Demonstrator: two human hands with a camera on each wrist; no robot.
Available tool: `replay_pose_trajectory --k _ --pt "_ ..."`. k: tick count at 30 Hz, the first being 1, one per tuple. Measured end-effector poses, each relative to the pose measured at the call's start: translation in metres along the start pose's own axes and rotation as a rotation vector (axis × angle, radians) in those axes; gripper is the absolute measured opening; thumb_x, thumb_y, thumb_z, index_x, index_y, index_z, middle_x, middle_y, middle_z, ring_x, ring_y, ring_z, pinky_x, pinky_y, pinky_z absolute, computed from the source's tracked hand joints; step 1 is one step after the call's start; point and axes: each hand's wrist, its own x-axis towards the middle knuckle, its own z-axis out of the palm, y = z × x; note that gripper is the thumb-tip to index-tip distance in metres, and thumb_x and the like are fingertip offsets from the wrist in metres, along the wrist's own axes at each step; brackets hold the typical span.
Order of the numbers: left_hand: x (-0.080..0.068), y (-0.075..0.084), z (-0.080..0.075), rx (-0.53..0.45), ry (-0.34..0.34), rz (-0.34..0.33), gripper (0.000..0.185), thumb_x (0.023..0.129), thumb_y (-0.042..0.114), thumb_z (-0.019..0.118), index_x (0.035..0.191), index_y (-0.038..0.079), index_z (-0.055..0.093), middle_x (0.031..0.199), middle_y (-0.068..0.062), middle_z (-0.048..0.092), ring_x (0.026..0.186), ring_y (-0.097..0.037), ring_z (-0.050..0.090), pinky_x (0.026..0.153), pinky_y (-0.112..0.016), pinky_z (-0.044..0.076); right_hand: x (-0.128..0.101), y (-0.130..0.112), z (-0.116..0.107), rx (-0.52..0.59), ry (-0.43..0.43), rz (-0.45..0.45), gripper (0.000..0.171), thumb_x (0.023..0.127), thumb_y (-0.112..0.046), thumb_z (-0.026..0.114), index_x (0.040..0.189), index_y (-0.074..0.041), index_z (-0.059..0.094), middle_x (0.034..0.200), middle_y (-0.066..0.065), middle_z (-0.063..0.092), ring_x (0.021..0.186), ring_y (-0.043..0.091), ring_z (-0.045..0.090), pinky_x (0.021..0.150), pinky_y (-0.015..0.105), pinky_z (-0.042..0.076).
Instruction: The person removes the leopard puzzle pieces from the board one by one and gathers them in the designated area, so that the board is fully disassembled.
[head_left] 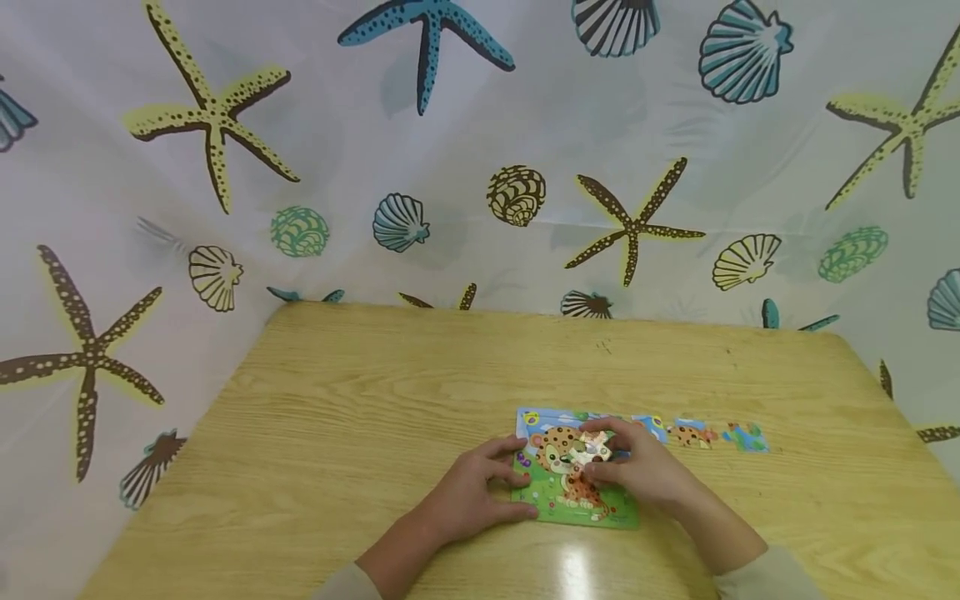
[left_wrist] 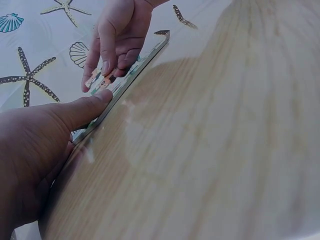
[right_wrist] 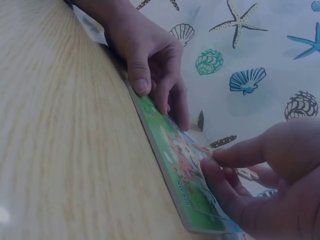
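Pinching a small puzzle piece (head_left: 592, 450) in my right hand (head_left: 637, 475) over the leopard puzzle board (head_left: 573, 500) on the table (head_left: 337, 433), I might push it in crooked and jam it, or the board might slide if my left hand (head_left: 468, 492) lets go of its edge.

I sit at a table (head_left: 337, 433) of light wood with a visible grain, and its near part shows a bright reflection of light. A flat puzzle board (head_left: 573, 467) with a leopard picture and a green lower part lies directly on it, near my edge of the table. My left hand (head_left: 468, 492) rests on the wood at the left side of the board. To the right of the board, two loose puzzle pieces (head_left: 720, 436) lie on the wood, close to each other.
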Motion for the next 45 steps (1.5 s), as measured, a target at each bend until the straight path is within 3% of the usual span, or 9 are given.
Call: replay_pose_trajectory --k 6,12,21,28,36,45 --pt "0.001 0.001 0.0 0.012 -0.004 0.012 0.045 0.076 0.034 0.087 0.108 0.006 0.076 0.151 -0.01 0.049 0.139 -0.033 0.049 0.116 -0.046 0.04 -0.005 0.002 -0.004 0.141 0.02 0.065 0.048 0.092 -0.003 0.069 0.133 0.006 0.044 0.102 0.017 0.059 0.082 0.02 0.072 0.079 0.034 0.064" --pt "-0.001 0.0 0.0 0.019 0.0 0.009 0.044 0.075 0.033 0.088 0.108 0.006 0.076 0.15 -0.01 0.05 0.138 -0.034 0.05 0.116 -0.045 0.04 -0.009 0.001 -0.007 0.196 -0.003 0.075 0.046 0.094 -0.004 0.067 0.131 0.008 0.042 0.098 0.016 0.064 0.083 0.021 0.073 0.079 0.036 0.064" --pt "-0.001 -0.004 -0.001 0.021 0.011 0.01 0.044 0.075 0.034 0.087 0.108 0.007 0.076 0.15 -0.009 0.051 0.137 -0.032 0.051 0.115 -0.043 0.042 -0.014 -0.002 -0.016 0.165 0.006 0.061 0.052 0.096 -0.009 0.066 0.137 0.01 0.04 0.096 0.017 0.07 0.084 0.026 0.075 0.077 0.035 0.064" --pt "-0.001 -0.002 -0.002 0.016 0.009 0.01 0.043 0.075 0.034 0.087 0.107 0.007 0.077 0.149 -0.009 0.051 0.139 -0.034 0.048 0.116 -0.047 0.041 -0.022 -0.001 -0.024 0.159 0.044 0.049 0.056 0.096 -0.011 0.067 0.139 0.01 0.039 0.106 0.019 0.065 0.089 0.027 0.075 0.081 0.035 0.064" --pt "0.0 -0.001 -0.001 0.013 0.017 0.031 0.039 0.075 0.03 0.088 0.104 0.007 0.077 0.148 -0.009 0.053 0.136 -0.032 0.052 0.115 -0.045 0.043 -0.032 0.012 -0.031 0.169 0.127 0.094 0.053 0.098 -0.007 0.062 0.143 0.007 0.037 0.124 0.025 0.059 0.092 0.025 0.074 0.083 0.033 0.063" --pt "-0.001 -0.002 -0.001 0.002 0.012 0.024 0.04 0.075 0.031 0.088 0.105 0.007 0.077 0.148 -0.009 0.052 0.136 -0.033 0.051 0.115 -0.044 0.042 -0.045 0.021 -0.038 0.179 0.16 0.077 0.052 0.097 -0.006 0.063 0.14 0.009 0.037 0.112 0.021 0.061 0.091 0.026 0.074 0.085 0.034 0.063"
